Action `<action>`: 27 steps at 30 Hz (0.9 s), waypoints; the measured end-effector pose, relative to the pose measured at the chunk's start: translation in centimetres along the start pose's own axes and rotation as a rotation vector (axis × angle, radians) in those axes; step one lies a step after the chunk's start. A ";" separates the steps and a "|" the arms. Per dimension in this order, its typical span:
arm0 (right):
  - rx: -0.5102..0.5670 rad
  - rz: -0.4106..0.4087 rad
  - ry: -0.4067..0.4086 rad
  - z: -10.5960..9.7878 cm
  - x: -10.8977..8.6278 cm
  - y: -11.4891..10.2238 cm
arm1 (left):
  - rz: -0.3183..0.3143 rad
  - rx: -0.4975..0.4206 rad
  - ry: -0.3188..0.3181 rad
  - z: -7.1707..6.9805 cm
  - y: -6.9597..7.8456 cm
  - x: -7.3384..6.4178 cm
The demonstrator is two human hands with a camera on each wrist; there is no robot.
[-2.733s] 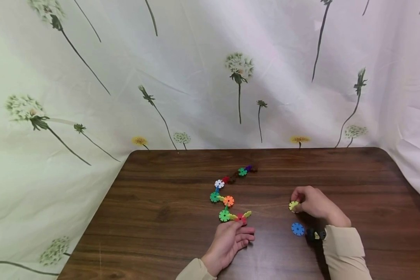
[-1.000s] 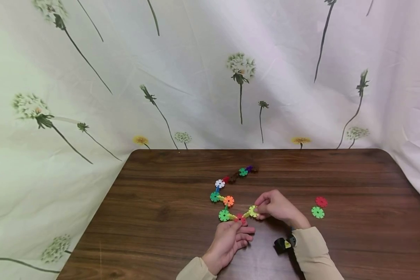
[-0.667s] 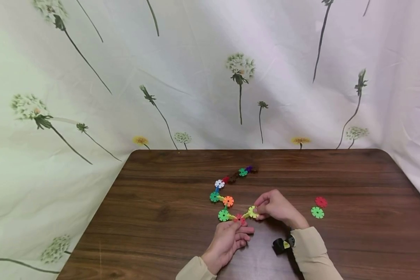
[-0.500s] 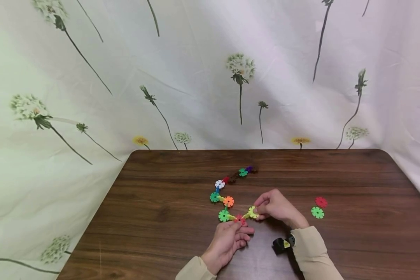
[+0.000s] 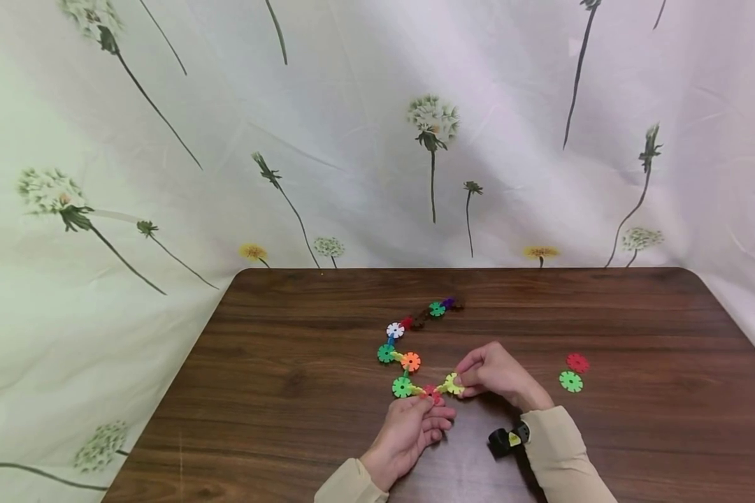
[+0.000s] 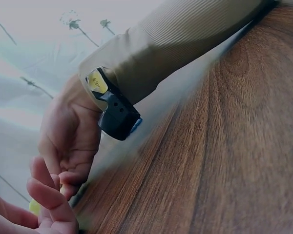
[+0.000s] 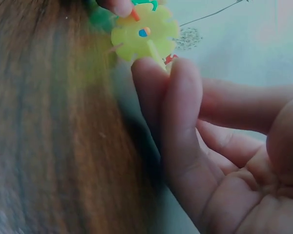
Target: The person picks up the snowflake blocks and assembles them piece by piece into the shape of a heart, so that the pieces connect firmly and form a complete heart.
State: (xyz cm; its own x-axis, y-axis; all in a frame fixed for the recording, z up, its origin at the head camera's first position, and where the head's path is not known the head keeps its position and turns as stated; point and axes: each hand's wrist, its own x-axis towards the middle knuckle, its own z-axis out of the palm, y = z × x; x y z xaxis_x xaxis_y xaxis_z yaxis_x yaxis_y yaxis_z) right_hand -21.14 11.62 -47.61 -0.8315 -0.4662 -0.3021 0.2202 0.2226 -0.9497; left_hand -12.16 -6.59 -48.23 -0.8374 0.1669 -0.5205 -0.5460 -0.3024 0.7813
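A zigzag chain of snowflake-shaped interlocking discs lies mid-table, among them an orange disc, a light green disc and a white disc. At its near end my left hand pinches a red disc between thumb and fingers, other fingers loosely bent. My right hand pinches a yellow disc at the end of a yellow link that joins the red one. The right wrist view has that pinched disc edge-on, meeting a face-on yellow disc. In the left wrist view, fingers cover most of the yellow.
A loose red disc and green disc lie right of my right forearm on the brown wooden table. A black wrist camera sits under the right sleeve. Behind the table hangs a flower-printed white cloth.
My right hand has carried the yellow disc leftward to the chain's end, and its forearm now covers where a blue disc lay. The loose red and green discs have come into view. My left hand stays put.
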 end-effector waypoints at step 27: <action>-0.563 -0.208 -0.159 -9.4 -6.2 0.8 | 0.040 -0.029 -0.020 0.0 -0.4 0.0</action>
State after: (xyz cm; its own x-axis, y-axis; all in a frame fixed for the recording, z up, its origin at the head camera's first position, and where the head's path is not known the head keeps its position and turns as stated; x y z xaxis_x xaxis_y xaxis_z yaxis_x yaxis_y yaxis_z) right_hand -20.58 22.75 -45.71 -0.7323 -0.6607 -0.1651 -0.2774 0.5108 -0.8137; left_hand -11.96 -6.46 -48.54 -0.8589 0.1725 -0.4822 -0.5115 -0.3358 0.7909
